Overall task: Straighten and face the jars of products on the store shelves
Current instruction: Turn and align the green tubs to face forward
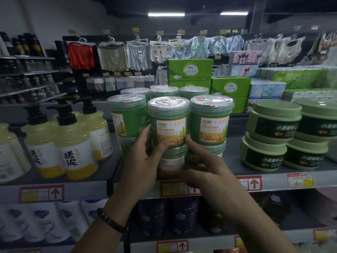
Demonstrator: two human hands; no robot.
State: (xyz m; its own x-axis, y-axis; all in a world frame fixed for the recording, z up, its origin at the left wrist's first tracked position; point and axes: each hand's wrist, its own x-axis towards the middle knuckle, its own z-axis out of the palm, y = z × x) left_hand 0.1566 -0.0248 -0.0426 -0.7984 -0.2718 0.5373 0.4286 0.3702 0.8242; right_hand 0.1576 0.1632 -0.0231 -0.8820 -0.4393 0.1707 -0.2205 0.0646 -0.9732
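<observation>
Glossy clear plastic film over green plastic jars, centre; matt pale-green tubs, right; translucent yellow pump bottles, left; soft cloth garments, upper frame.

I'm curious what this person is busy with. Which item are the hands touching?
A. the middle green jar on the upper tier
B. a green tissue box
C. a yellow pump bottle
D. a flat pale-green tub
A: the left hand grips the middle green jar at its left side, and the right hand touches its lower right edge.
</observation>
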